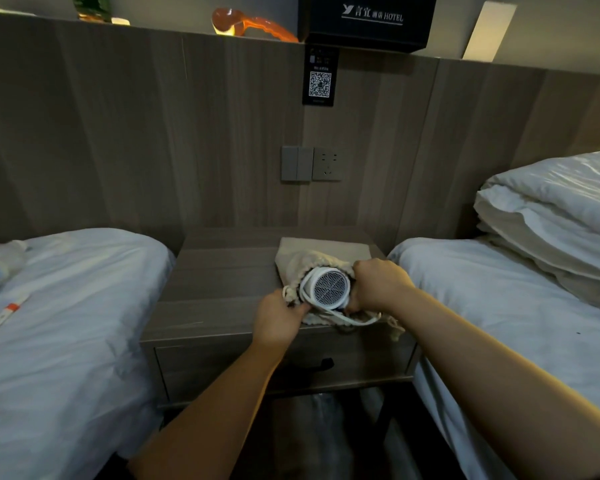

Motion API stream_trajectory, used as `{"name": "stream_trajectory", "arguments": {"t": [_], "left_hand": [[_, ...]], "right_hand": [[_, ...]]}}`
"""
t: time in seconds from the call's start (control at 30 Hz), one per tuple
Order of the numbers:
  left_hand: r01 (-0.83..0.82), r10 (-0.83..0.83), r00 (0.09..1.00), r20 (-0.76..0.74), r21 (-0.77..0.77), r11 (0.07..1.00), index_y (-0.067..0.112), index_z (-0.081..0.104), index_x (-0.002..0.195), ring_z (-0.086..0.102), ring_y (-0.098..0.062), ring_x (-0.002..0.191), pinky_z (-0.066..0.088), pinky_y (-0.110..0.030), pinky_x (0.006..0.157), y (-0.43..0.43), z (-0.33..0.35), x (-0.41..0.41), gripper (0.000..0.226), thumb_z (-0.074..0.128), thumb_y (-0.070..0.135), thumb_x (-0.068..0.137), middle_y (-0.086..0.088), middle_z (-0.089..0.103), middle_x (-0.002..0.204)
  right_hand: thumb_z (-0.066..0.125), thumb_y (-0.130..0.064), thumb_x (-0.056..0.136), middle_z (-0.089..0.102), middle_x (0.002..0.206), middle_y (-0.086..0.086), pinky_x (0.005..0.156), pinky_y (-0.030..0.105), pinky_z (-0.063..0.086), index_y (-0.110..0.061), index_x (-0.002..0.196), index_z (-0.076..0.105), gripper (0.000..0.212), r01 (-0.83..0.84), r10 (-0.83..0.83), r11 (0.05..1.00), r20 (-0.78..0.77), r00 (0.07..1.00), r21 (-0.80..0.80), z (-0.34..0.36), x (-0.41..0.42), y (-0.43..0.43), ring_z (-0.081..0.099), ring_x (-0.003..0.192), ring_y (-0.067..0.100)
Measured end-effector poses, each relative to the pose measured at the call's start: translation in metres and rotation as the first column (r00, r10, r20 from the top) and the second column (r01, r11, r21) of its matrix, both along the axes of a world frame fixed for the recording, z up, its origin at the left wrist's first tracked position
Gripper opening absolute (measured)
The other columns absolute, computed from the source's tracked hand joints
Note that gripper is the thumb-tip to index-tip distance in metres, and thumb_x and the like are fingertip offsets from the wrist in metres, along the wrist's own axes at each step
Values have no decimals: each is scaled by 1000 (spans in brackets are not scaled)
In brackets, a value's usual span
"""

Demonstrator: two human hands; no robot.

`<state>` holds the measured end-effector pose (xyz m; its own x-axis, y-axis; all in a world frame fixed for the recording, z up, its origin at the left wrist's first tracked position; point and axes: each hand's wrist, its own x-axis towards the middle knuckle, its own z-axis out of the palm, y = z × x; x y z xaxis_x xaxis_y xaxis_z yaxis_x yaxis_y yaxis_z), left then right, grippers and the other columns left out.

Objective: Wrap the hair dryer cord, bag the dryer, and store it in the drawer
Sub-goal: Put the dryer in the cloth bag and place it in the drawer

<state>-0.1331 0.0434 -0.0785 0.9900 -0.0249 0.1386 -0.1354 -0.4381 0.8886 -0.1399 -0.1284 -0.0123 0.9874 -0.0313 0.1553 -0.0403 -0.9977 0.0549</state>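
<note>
The white hair dryer (327,287) lies on the desk (219,289) near its front edge, above the closed drawer (222,365), its long axis running front to back with the mesh rear grille facing the camera and its nose inside the beige drawstring bag (305,263). A loop of white cord (352,318) trails over the desk's front edge. The left hand (278,320) reaches in from the left, fingers pinching the bag's gathered mouth, while the right hand (381,284), knuckles up, closes on the bag's rim at the dryer's right side.
</note>
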Motion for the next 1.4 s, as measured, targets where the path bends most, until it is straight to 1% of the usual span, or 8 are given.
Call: {"name": "stream_trajectory", "arguments": {"t": [0.27, 0.53, 0.67, 0.77, 0.87, 0.97, 1.23, 1.4], "left_hand": [[125, -162, 957, -242, -162, 979, 2, 58, 84, 55, -10, 34, 46, -22, 40, 13, 7, 5, 6, 54, 1, 89, -12, 58, 59], [36, -69, 994, 85, 342, 939, 21, 50, 100, 57, -20, 88, 35, -28, 66, 25, 27, -7, 34, 66, 40, 79, 6, 56, 91], [-36, -51, 984, 172, 469, 883, 16, 55, 99, 61, -26, 94, 40, -30, 67, 23, 29, -9, 30, 62, 41, 84, -4, 66, 104], [-22, -62, 985, 162, 469, 883, 11, 60, 105, 61, -30, 96, 46, -34, 74, 22, 28, -8, 27, 57, 33, 89, -12, 66, 106], [42, -105, 987, 120, 441, 896, 11, 64, 103, 61, -28, 92, 44, -30, 71, 24, 26, -5, 22, 54, 27, 91, -15, 67, 104], [102, -151, 986, 71, 465, 879, 11, 63, 108, 59, -23, 92, 40, -26, 70, 25, 21, -6, 24, 53, 26, 91, -12, 66, 108], [20, -106, 989, 107, 606, 795, 16, 58, 89, 59, -24, 85, 47, -33, 70, 34, 27, -12, 28, 45, 40, 94, -8, 65, 95], [34, -66, 997, 41, 525, 851, 13, 58, 86, 60, -27, 88, 47, -33, 72, 32, 32, -14, 32, 45, 40, 94, -11, 65, 95]], "right_hand": [[76, -39, 63, 67, 104, 7, 65, 30, 44, -15, 104, 57, 51, 132, -132, 990, -4, 991, 42, -8, -1, 2, 65, 96, 28], [68, -66, 67, 49, 129, -5, 99, 34, 41, -15, 136, 39, 90, 93, 20, 751, -165, 986, 653, -10, -19, -46, 51, 123, 22], [79, -43, 69, 45, 133, 2, 104, 34, 41, -15, 144, 28, 95, 102, 76, 688, -211, 975, 718, -28, -40, -55, 50, 122, 19], [82, -39, 66, 56, 119, 0, 95, 32, 48, -18, 134, 44, 80, 44, 55, 626, -101, 993, 779, -36, -43, -47, 59, 107, 16], [78, -35, 71, 66, 71, -3, 61, 17, 46, -16, 82, 68, 25, 0, -12, 621, 10, 1000, 784, -41, -44, -43, 61, 65, 7], [76, -29, 75, 51, 45, -2, 46, 21, 37, -16, 48, 49, 41, -20, -163, 593, 144, 976, 805, -51, -42, -38, 47, 42, 4], [76, -46, 68, 62, 80, 0, 58, 28, 39, -14, 89, 60, 42, 130, -142, 730, -37, 989, 671, -64, -40, -41, 58, 76, 16], [60, -25, 88, 64, 61, 11, 57, 26, 42, -5, 62, 59, 33, 132, -171, 724, -9, 985, 677, -62, -40, -37, 57, 54, 15]]}}
